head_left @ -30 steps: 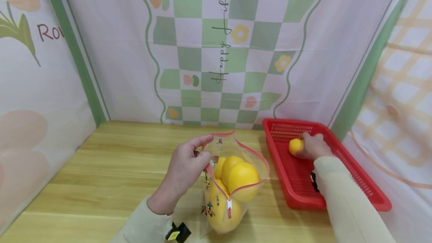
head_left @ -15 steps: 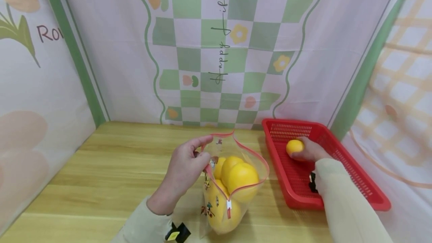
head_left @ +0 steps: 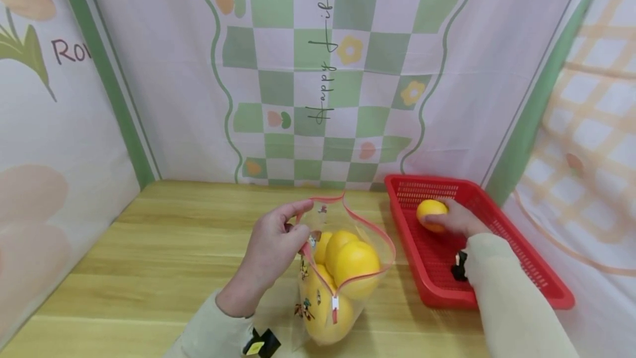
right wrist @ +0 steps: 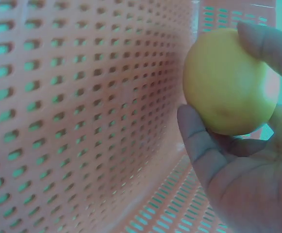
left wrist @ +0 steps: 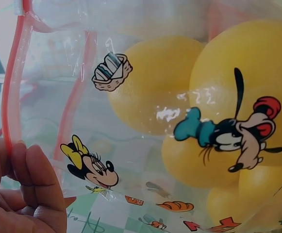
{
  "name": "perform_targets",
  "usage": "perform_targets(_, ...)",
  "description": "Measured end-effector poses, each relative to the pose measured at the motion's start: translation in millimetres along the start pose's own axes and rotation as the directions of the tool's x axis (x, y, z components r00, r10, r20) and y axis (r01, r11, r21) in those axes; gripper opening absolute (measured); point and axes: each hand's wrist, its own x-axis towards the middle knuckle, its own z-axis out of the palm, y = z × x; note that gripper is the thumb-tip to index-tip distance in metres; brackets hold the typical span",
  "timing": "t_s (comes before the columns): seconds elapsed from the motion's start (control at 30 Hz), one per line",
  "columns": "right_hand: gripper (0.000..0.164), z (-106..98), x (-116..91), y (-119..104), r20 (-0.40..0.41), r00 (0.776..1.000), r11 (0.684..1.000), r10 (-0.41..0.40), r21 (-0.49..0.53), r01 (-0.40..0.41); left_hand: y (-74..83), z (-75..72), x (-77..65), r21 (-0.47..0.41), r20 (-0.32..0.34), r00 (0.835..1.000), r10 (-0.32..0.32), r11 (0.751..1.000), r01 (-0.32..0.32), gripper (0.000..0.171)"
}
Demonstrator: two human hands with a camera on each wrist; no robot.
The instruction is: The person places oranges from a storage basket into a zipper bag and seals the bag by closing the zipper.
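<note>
My left hand point(head_left: 273, 245) pinches the red-edged rim of a clear zip bag point(head_left: 387, 236) standing on the table. Cartoon figures are printed on the bag. Inside it lie several smooth yellow fruits point(head_left: 356, 264), also visible through the plastic in the left wrist view. The bag's mouth gapes upward, its white zip slider point(head_left: 335, 303) at the front. On the right, my right hand point(head_left: 461, 220) grips one round yellow fruit point(right wrist: 225, 82) inside the red basket point(head_left: 424, 280). Thumb and fingers curl round the fruit's sides; its exact kind is not plain.
The basket has slotted walls and stands right of the bag on a wooden table point(head_left: 189, 236). Printed cloth point(head_left: 278, 87) hangs behind the table and at both sides. A black wrist device point(head_left: 261, 342) sits at my left sleeve.
My right hand has moved slightly left within the basket, and the fruit in its grip has shifted left and a little upward. My left hand and the bag stay in place.
</note>
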Motion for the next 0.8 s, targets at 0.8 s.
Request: perform_targets(0.8,0.09,-10.5,-18.1,-30.6,-0.149,0.987,0.882,-0.054,0.456,0.117,0.3,3.5,-1.5,-0.002,0.014,1.0,-0.002,1.0,0.002,0.047)
